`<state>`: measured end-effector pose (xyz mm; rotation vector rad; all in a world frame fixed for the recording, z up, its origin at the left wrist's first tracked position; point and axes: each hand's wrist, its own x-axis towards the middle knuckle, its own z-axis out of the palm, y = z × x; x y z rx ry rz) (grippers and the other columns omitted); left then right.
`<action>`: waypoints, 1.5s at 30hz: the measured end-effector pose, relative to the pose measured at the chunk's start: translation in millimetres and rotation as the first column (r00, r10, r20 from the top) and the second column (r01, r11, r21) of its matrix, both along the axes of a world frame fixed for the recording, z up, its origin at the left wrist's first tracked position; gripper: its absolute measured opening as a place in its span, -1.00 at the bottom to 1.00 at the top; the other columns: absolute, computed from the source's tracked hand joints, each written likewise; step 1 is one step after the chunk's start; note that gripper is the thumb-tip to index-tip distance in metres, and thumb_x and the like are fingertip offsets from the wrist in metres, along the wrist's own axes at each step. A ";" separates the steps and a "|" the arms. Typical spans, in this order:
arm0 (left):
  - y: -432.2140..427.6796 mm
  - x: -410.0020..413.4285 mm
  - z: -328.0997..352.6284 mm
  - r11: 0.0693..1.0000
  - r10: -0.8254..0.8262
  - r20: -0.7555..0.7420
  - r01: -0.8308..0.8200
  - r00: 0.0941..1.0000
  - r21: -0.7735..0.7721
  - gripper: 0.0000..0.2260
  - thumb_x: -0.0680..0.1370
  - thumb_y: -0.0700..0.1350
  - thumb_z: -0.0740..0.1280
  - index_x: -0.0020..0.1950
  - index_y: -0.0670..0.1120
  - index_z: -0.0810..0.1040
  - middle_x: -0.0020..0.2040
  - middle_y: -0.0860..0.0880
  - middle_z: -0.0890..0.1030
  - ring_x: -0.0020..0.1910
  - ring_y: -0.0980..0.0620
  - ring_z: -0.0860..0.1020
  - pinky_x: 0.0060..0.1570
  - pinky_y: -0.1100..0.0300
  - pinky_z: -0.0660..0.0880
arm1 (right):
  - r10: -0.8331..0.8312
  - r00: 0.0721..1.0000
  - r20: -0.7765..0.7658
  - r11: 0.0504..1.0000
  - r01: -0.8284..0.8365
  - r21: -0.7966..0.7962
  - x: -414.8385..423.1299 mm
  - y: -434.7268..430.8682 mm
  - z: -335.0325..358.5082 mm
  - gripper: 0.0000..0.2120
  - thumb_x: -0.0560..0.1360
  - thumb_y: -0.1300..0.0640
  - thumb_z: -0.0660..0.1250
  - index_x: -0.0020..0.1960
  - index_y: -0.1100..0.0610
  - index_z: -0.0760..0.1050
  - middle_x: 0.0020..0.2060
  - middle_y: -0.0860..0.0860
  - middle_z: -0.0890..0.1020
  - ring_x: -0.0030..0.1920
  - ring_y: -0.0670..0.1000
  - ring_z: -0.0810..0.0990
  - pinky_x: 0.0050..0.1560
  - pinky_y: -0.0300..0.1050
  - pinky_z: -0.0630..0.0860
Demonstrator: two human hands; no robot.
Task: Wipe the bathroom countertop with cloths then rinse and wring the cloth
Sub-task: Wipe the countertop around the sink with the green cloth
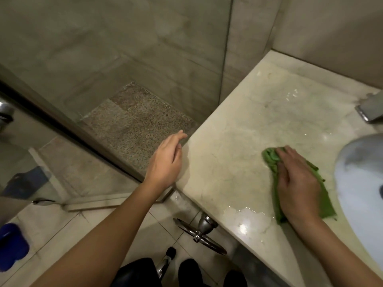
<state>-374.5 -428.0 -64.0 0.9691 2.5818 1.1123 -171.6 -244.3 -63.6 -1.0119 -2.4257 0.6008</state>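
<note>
- The right hand (pixel 296 183) lies flat on the green cloth (pixel 271 160). Its fingers are straight and close together and press down rather than pinch. The cloth is bunched ahead of the fingertips at eleven o'clock and trails under the palm toward five.
- The cloth sits on the marble countertop (pixel 259 100), near its middle and just beside the basin (pixel 356 162) at three o'clock.
- To wipe well, I would put the weight through the whole palm so the cloth stays spread. The bunched front looks likely to roll and leave streaks.
- A puddle (pixel 246 216) shines at seven o'clock from the hand, near the front edge. Drawing it toward the basin seems better than pushing it off the lip onto the floor.
- Open stone runs from ten round to one o'clock, up to the back wall, which gives room for long strokes.
- The faucet (pixel 371 110) stands at two o'clock. Strokes that way should be shortened so the knuckles do not knock it.
- The left hand (pixel 165 162) is at nine o'clock by the counter's left edge, with its fingers loose and holding nothing. I cannot tell whether it touches the stone.
- Past that edge the counter drops away beside a glass panel (pixel 124 59), so leftward passes should stop at the rim.
- A metal handle (pixel 201 230) juts out below the front edge at seven o'clock, which is a snag risk for a dangling cloth.
</note>
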 end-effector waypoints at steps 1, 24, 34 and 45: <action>0.2 -1.1 -0.1 1.000 -0.001 0.004 0.001 1.000 0.002 -0.71 0.61 -0.25 0.13 0.29 -0.10 0.46 0.36 -0.01 0.44 0.34 0.05 0.38 0.30 0.12 0.32 | 0.013 1.000 -0.014 1.000 -0.013 -0.006 -12.3 -3.2 -0.4 -0.70 0.55 0.31 0.23 0.27 0.24 0.49 0.27 0.19 0.49 0.29 0.19 0.46 0.35 0.05 0.29; 26.6 10.8 -4.2 0.914 -0.310 -0.215 0.229 0.926 -0.334 -0.51 0.58 0.00 -0.07 0.51 -0.09 0.17 0.52 -0.01 0.17 0.50 0.11 0.07 0.47 0.19 -0.01 | 0.305 0.908 0.288 0.938 -0.339 0.074 -46.3 -48.3 -5.4 -0.55 0.60 -0.06 -0.02 0.45 0.02 0.28 0.43 0.06 0.30 0.44 0.08 0.25 0.42 0.03 -0.03; 24.8 9.1 -9.9 0.896 -0.358 -0.287 0.242 0.888 -0.372 -0.51 0.59 -0.02 -0.08 0.52 -0.11 0.13 0.53 -0.01 0.14 0.48 0.16 -0.02 0.46 0.22 -0.08 | 0.090 0.965 0.245 0.993 -0.105 0.050 -22.4 2.1 -3.5 -0.55 0.57 -0.04 0.04 0.43 0.03 0.31 0.43 0.07 0.32 0.43 0.12 0.26 0.44 0.06 0.11; 24.2 7.4 -13.4 0.897 -0.369 -0.297 0.253 0.881 -0.362 -0.48 0.58 0.01 -0.11 0.52 -0.10 0.15 0.52 -0.01 0.18 0.46 0.19 0.00 0.46 0.20 -0.02 | 0.213 0.939 0.271 0.974 -0.225 0.014 41.2 -4.5 1.6 -0.55 0.58 -0.15 -0.02 0.44 -0.08 0.23 0.42 -0.02 0.32 0.42 0.06 0.29 0.40 0.08 0.16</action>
